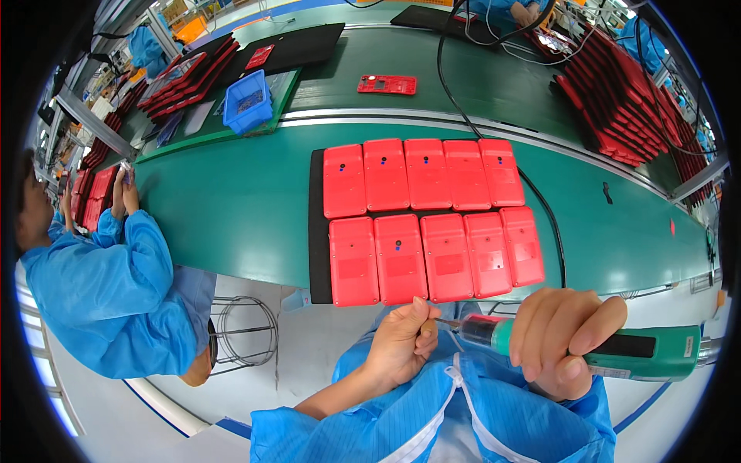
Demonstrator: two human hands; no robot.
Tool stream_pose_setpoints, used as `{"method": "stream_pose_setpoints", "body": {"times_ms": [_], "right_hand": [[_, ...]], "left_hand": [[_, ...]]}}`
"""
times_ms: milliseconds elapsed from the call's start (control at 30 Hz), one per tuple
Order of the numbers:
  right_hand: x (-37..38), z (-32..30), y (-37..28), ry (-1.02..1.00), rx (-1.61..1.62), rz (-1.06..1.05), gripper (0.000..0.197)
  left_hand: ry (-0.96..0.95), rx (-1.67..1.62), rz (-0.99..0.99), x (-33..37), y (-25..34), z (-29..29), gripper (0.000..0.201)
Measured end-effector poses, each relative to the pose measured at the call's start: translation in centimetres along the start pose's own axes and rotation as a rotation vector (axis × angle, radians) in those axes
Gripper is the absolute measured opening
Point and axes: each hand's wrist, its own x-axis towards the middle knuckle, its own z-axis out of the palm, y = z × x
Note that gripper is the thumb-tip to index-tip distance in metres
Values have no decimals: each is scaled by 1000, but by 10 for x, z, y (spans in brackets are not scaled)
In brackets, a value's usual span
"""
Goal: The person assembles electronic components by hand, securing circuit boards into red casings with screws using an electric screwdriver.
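My right hand (552, 336) is wrapped round a green electric screwdriver (664, 356), held level with its bit pointing left. My left hand (400, 343) is closed in a pinch right at the tip of the bit; whatever small thing is between thumb and finger cannot be made out. Just beyond both hands, two rows of red plastic casings (399, 258) lie on a black foam tray (318, 185) at the bench's near edge. Several casings have a small dark dot near the top, some with a blue mark beside it.
A black cable (552, 212) runs across the green bench (231, 208) beside the tray. A blue bin (248, 102) of small parts and a red board (387, 84) are farther back. Stacked red-and-black trays (617, 108) stand at right. A co-worker (116, 285) works at left near a stool (243, 332).
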Motion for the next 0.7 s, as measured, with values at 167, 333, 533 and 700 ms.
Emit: {"method": "stream_pose_setpoints", "body": {"times_ms": [167,333,533,700], "right_hand": [[-7,-8,-8,-16,-23,-8,25],[-10,-9,-19,173,-46,-47,22],[-13,-13,-26,251,-53,-94,21],[-17,-13,-27,279,-53,-66,21]], "left_hand": [[114,47,-34,4,0,14,26],[169,133,-39,5,-4,20,22],[91,166,-61,8,-10,17,19],[135,318,-55,13,-13,31,22]]}}
